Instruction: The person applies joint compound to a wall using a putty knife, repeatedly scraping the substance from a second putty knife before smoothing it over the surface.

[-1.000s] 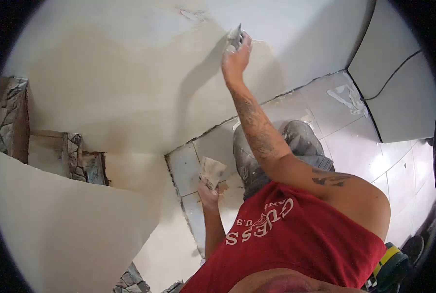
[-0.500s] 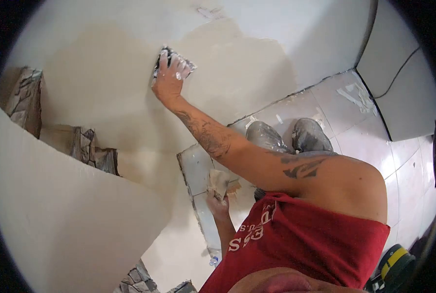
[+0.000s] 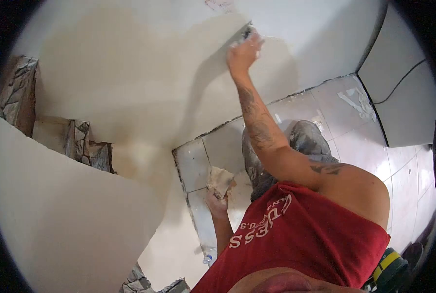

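Note:
My right hand (image 3: 244,52), smeared with white paste, is raised against the pale wall (image 3: 130,63). It is closed on a dark-bladed putty tool (image 3: 248,32), partly hidden by the fingers and blurred. A beige damp-looking patch spreads over the wall around it. Lower down, my left hand (image 3: 218,204) grips a paste-covered plate (image 3: 221,178) from below, in front of my body. The plate is off-white with a brownish edge at its right side.
Below the wall are floor tiles (image 3: 345,124) with white smears and a rough edge. Stone-textured steps (image 3: 17,97) and a pale slanted panel (image 3: 71,210) are at left. A cable (image 3: 403,80) crosses the right panel. A black-and-yellow object (image 3: 390,266) stands lower right.
My right hand has swept right and upward across the wall with the putty tool. My left hand still holds the plate in nearly the same place. The view has shifted slightly.

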A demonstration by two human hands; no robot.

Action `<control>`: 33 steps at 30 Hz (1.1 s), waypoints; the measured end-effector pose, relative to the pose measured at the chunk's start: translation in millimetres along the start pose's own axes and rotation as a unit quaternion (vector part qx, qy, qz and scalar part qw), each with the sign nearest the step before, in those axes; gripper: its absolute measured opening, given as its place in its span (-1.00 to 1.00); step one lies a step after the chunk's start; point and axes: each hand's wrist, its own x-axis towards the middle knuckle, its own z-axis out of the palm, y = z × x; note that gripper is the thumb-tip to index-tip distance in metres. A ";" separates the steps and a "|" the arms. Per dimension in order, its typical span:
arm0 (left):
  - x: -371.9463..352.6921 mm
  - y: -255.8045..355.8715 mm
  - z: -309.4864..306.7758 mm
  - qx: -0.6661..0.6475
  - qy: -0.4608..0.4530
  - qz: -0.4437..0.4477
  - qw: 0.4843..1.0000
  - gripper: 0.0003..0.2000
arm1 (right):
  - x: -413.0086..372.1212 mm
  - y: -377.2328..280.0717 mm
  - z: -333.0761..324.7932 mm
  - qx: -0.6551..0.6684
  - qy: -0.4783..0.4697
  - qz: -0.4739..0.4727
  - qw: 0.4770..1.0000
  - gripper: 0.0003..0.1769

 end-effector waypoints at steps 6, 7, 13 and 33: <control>-6.0 39.3 4.6 -0.084 0.053 -0.010 0.995 -0.69 | -38.2 -56.5 61.2 -0.022 -0.019 0.014 0.999 -0.16; -5.7 46.3 6.1 -0.165 0.075 -0.036 0.983 -0.69 | -51.9 -75.7 61.6 -0.021 -0.055 0.023 0.998 -0.16; -15.1 47.6 6.7 0.134 0.086 0.000 0.987 -0.62 | -134.1 -127.6 85.2 0.037 -0.172 -0.094 0.980 -0.19; 113.3 146.3 78.5 0.012 -0.037 0.281 0.959 -0.78 | -90.8 72.7 -133.6 0.151 -0.565 -0.287 0.759 -0.27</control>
